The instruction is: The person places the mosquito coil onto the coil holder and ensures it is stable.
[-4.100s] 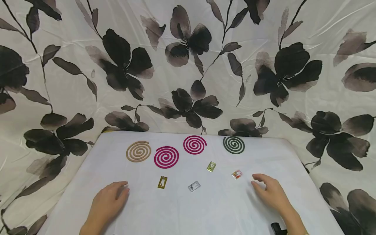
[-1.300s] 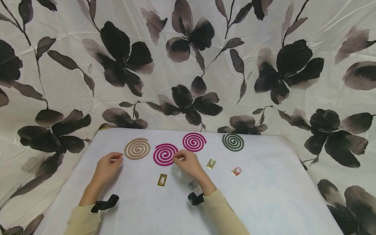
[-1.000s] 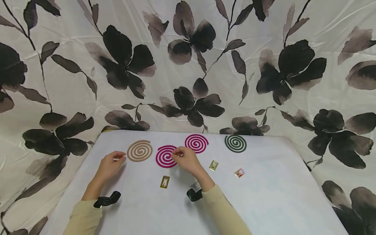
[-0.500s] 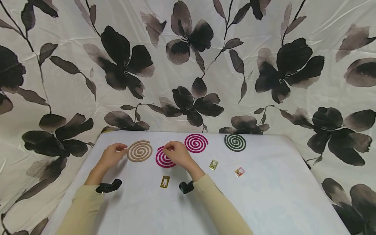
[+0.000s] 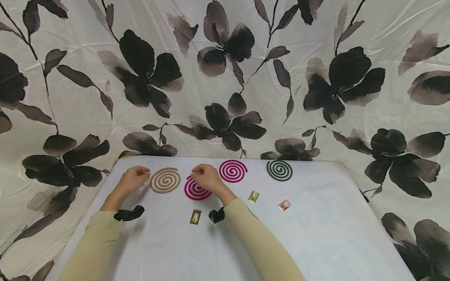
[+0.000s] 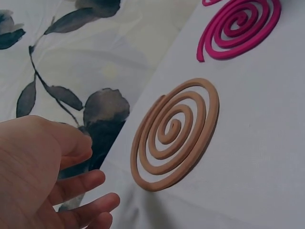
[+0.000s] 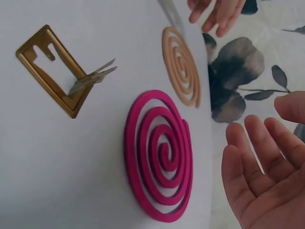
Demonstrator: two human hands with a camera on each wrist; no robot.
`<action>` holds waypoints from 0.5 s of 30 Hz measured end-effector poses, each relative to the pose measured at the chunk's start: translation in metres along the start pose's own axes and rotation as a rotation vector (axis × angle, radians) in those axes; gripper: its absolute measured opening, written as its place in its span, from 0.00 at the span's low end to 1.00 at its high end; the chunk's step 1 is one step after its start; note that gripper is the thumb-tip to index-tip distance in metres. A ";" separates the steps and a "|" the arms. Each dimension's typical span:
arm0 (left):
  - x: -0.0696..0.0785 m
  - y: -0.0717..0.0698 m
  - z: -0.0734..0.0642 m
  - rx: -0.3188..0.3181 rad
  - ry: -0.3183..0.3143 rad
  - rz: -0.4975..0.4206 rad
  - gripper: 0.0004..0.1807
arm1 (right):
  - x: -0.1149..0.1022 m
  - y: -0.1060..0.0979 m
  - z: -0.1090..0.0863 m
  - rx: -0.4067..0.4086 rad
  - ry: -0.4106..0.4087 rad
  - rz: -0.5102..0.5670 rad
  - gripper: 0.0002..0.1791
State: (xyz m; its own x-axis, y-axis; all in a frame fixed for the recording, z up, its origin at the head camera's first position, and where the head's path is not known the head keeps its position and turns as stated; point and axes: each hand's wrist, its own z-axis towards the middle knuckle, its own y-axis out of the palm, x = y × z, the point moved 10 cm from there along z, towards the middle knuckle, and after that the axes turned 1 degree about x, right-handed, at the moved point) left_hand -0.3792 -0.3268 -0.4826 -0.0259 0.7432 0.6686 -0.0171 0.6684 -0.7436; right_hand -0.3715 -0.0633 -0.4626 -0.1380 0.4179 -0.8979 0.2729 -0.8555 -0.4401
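Observation:
Flat on the white table lie several spiral mosquito coils. My left hand (image 5: 133, 178) hovers at the left edge of the tan coil (image 5: 165, 180), its relaxed fingers empty in the left wrist view. My right hand (image 5: 208, 178) is over the far side of the left pink coil (image 5: 197, 192) and hides part of it. In the right wrist view its fingers (image 7: 259, 162) are loosely bent and hold nothing. Nearer me lies a brass-coloured metal coil stand (image 7: 42, 37) with a cut-out and raised prongs.
A second pink coil (image 5: 233, 171) and a dark green coil (image 5: 279, 171) lie along the far edge. Right of my right hand are a gold-green metal plate (image 5: 254, 196) and a red-and-white one (image 5: 284, 205). A floral cloth (image 5: 225, 78) hangs behind the table.
My right hand has come from the right side over to the left pink coil. My left hand has moved forward to the tan coil. My right forearm now covers the silver plate; the coils stay put.

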 end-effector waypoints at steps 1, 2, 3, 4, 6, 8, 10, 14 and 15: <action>-0.001 0.000 0.002 0.002 -0.008 0.004 0.18 | 0.001 0.001 0.003 -0.002 0.007 0.009 0.10; -0.002 0.000 0.004 0.000 -0.014 0.004 0.19 | 0.002 0.002 0.005 -0.002 0.013 0.014 0.11; -0.003 0.000 0.005 0.000 -0.014 0.006 0.19 | 0.003 0.004 0.008 -0.002 0.021 0.019 0.11; -0.003 0.000 0.007 0.003 -0.017 0.007 0.19 | 0.003 0.005 0.011 -0.001 0.027 0.022 0.11; -0.005 -0.001 0.010 0.009 -0.024 0.010 0.19 | 0.003 0.007 0.015 0.005 0.033 0.018 0.11; -0.005 -0.001 0.012 0.011 -0.023 0.008 0.20 | 0.004 0.008 0.019 0.020 0.040 0.011 0.11; -0.006 0.000 0.015 0.007 -0.032 0.012 0.20 | 0.005 0.010 0.023 0.033 0.051 0.011 0.10; -0.009 0.002 0.020 -0.017 -0.055 0.020 0.21 | 0.008 0.014 0.029 0.035 0.076 0.024 0.10; -0.010 0.002 0.021 -0.019 -0.060 0.020 0.21 | 0.008 0.014 0.030 0.038 0.078 0.022 0.10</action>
State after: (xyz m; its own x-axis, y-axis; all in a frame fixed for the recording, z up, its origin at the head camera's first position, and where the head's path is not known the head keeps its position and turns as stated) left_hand -0.4001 -0.3338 -0.4910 -0.0860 0.7537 0.6516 0.0026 0.6541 -0.7564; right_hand -0.3977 -0.0815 -0.4764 -0.0577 0.4203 -0.9056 0.2385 -0.8750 -0.4213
